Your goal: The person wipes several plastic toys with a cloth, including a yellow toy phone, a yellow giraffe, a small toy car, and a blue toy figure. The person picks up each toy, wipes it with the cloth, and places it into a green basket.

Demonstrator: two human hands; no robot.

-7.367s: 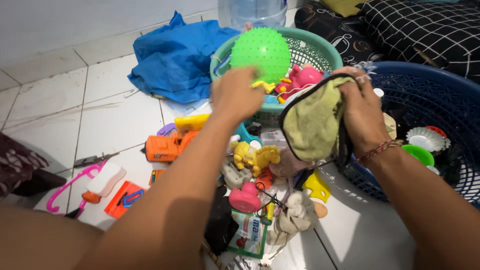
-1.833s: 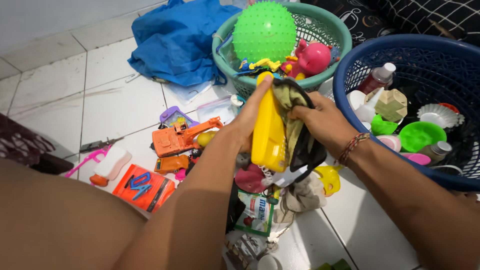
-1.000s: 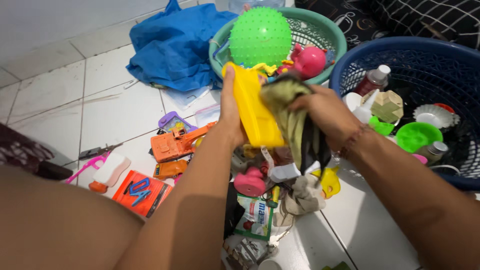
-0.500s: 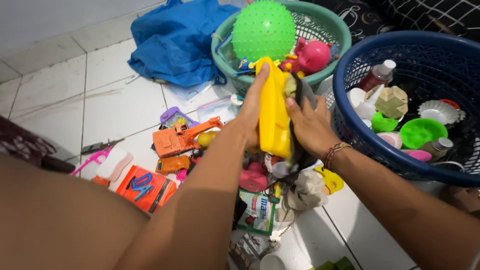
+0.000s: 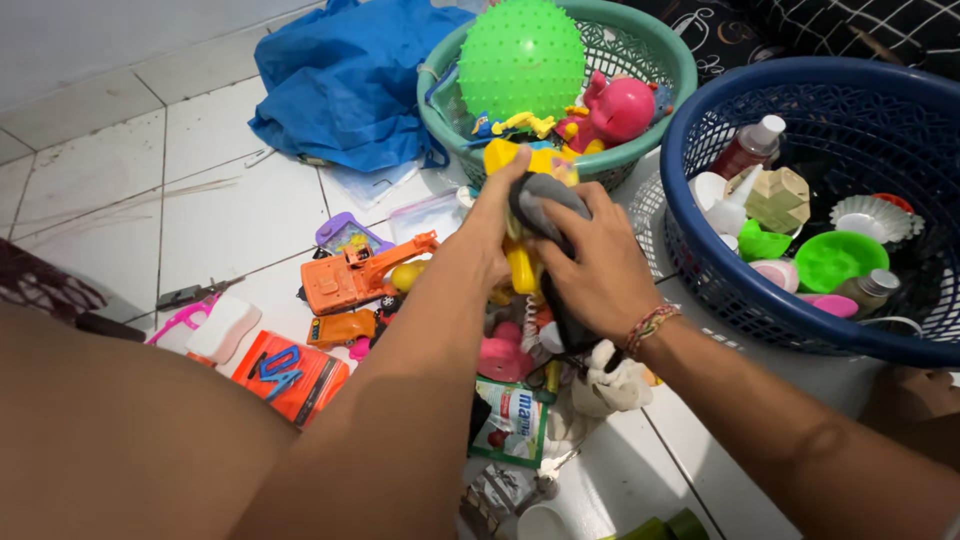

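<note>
My left hand (image 5: 490,225) grips a flat yellow plastic toy (image 5: 520,262) above a heap of toys on the white tiled floor. My right hand (image 5: 590,265) presses a dark grey-green cloth (image 5: 543,200) against the toy's top and side, covering most of it. A coiled white cord hangs below the toy. Right behind the hands stands a green basket (image 5: 655,60) holding a spiky green ball (image 5: 522,58) and a pink toy (image 5: 618,108).
A blue basket (image 5: 700,270) at the right holds bottles, small cups and lids. An orange toy digger (image 5: 350,278), an orange card (image 5: 295,372), a pink toy (image 5: 498,358) and a packet lie on the floor. A blue bag (image 5: 345,85) lies at the back.
The yellow toy has turned and dropped lower. My right hand has slid the cloth up over the toy's top, so less yellow shows than half a second ago.
</note>
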